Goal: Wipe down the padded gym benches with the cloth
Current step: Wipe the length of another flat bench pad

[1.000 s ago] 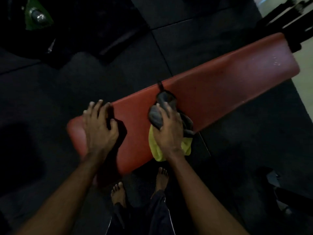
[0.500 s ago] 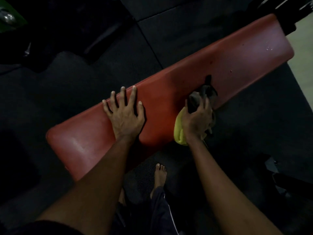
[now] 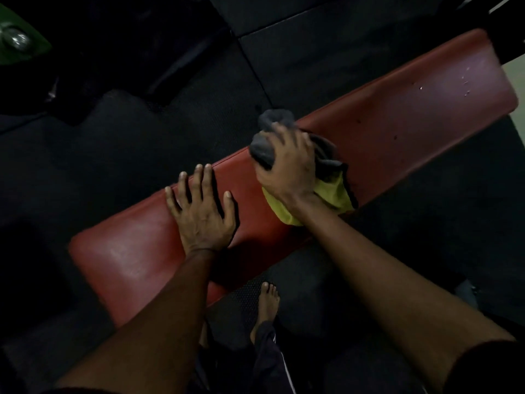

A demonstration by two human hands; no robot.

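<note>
On the middle of the red padded bench [image 3: 412, 118], my right hand [image 3: 287, 166] presses the bunched grey-and-yellow cloth [image 3: 332, 194].
Its fingers curl round the cloth, gripping it against the pad's far edge; my left hand [image 3: 199, 214] lies flat just beside, fingers straight, grasping nothing, bracing me. For a good pass I'd spread the cloth under my palm, overlap strokes edge to edge, and head for the far end, where pale specks [image 3: 466, 81] show. Dark rubber floor mats [image 3: 170, 137] lie around the bench.
</note>
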